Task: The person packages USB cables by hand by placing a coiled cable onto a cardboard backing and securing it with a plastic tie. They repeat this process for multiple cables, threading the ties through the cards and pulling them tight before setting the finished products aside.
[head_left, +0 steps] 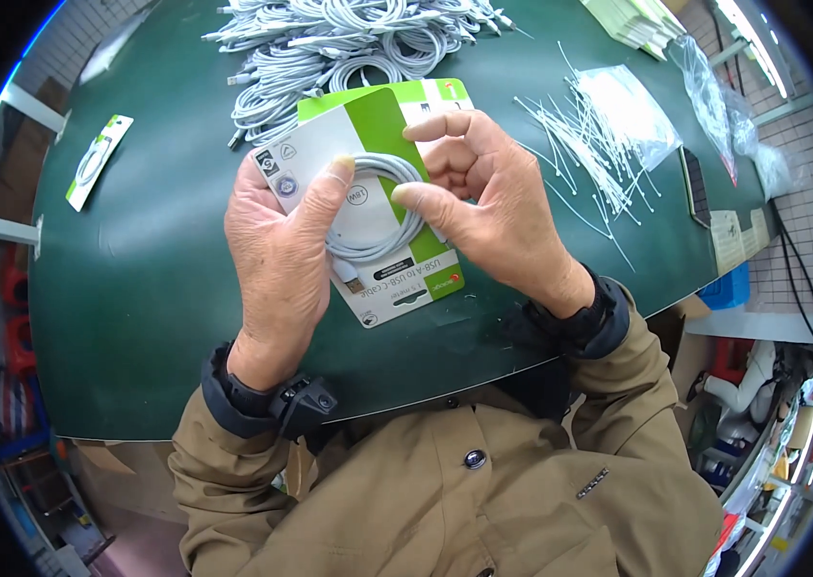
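- 2 bare hands, left hand [277, 255] & right hand [503, 207], both at 1 green/white card [378, 216] above the dark green table [147, 317]
- 1 pale grey cable coil [365, 250] on the card's face, 1 plug [353, 278] visible at its lower L
- L hand has the card clamped btwn thumb & fingers, thumb also on the coil
- R thumb touches the coil's R side, fingers half curled w/ a gap; can't tell if they grip the card
- at least 1 green-topped card [445, 92] right behind, 1 carded cable [97, 165] far L
- cable heap [349, 58] up top & white zip ties [584, 144] at R: too many to count. Ties lie by/partly on a clear bag [633, 111]
- labels: held card has upside-down print, small icons, 1 black block; far L one's too small to read
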### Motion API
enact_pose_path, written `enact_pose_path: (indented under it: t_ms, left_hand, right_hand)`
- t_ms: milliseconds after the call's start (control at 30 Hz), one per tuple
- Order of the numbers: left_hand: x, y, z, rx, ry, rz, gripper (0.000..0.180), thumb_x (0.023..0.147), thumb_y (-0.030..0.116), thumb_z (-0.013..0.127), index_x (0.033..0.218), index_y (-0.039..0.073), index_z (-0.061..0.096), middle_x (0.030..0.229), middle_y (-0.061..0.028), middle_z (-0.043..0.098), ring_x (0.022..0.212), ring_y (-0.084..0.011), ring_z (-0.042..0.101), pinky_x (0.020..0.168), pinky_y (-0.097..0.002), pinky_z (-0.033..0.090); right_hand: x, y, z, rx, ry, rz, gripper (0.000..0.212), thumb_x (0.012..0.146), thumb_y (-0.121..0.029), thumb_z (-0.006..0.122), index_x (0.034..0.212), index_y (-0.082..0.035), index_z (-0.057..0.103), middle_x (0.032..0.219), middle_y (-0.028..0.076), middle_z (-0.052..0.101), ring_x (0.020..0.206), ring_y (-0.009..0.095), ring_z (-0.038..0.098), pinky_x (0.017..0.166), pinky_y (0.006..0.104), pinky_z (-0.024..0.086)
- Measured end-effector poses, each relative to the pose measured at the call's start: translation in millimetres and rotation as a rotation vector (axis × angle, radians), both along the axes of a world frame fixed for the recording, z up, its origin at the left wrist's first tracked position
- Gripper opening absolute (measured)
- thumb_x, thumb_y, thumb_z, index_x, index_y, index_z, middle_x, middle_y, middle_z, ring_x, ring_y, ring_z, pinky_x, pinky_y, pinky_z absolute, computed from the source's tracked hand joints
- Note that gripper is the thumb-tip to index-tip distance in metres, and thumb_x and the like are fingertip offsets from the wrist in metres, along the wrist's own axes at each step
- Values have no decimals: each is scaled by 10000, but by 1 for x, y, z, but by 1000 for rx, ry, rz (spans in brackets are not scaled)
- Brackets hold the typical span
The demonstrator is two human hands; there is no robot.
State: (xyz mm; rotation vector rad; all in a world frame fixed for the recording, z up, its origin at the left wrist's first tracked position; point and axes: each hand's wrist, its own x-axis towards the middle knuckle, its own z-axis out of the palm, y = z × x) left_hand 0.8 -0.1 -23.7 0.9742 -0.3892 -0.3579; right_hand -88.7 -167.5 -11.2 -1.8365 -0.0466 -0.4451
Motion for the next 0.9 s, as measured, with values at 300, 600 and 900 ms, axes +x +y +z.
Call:
enact_pose_path:
  t_ms: [300,600,900]
  left_hand:
    - [-1,0,-5,176,-141,12,370,929,66,741,1233,-21,549,1116,-112,694,971,-145,685,838,-285,580]
    - [-6,1,-6,151,-146,-42,391,925,72,751,1243,-21,544,1123,-117,691,980,-150,683,845,-292,581]
    - [6,1,3,160,-174,-80,535,930,49,729,1373,-36,441,1147,-139,664,1042,-172,666,917,-301,548]
  right_hand:
    - [2,-9,0,119,243,125,380,1004,-224,671,1282,32,636,994,76,717,887,108,650,768,261,540]
    - [0,-12,-7,136,159,153,377,1034,-309,623,1184,27,703,994,72,722,891,101,639,785,280,543]
    - [10,-17,-15,186,108,49,389,1056,-328,588,1174,26,698,1017,57,716,906,84,630,790,268,544]
